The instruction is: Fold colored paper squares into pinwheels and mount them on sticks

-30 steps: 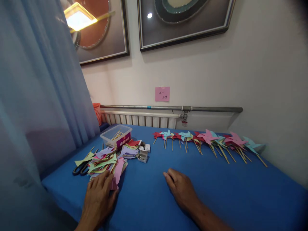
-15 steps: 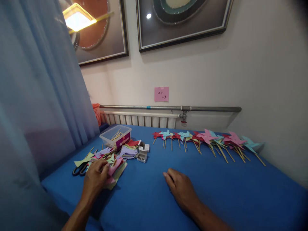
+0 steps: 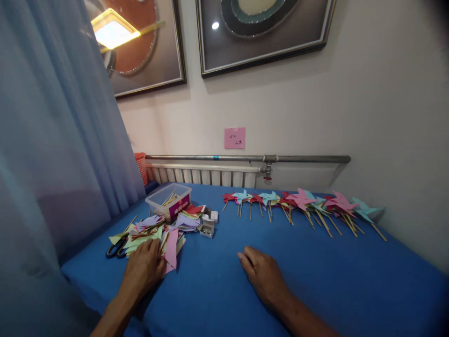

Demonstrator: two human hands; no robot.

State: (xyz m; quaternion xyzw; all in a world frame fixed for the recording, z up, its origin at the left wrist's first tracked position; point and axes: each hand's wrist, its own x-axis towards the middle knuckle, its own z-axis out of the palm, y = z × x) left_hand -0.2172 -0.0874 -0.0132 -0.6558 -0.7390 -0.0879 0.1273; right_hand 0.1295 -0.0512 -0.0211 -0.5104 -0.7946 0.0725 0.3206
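My left hand [image 3: 144, 264] lies over the near side of a heap of cut coloured paper, fingers curled down onto it and the fingertips hidden. A pink paper piece [image 3: 171, 249] sticks out beside it, and pale green sheets [image 3: 142, 240] lie just beyond the knuckles. Black scissor handles [image 3: 117, 248] poke out left of the heap. My right hand [image 3: 260, 271] rests on the blue cover [image 3: 210, 290], loosely closed with the thumb forward and nothing visible in it. Beyond the heap stand a clear tub [image 3: 178, 206] of wooden sticks and a small open box [image 3: 207, 228] of tiny pieces.
Finished paper pinwheels [image 3: 302, 200] on sticks lie in a row along the wall side. A blue curtain [image 3: 70, 131] hangs on the left. Behind the bed run a metal pipe [image 3: 308, 159] and a radiator [image 3: 224, 178]. An orange basket [image 3: 141, 167] stands at the far left.
My left hand has shifted slightly right and down across the paper heap. The pink piece has swung lower and now hangs out flatter on its right. My right hand is practically still.
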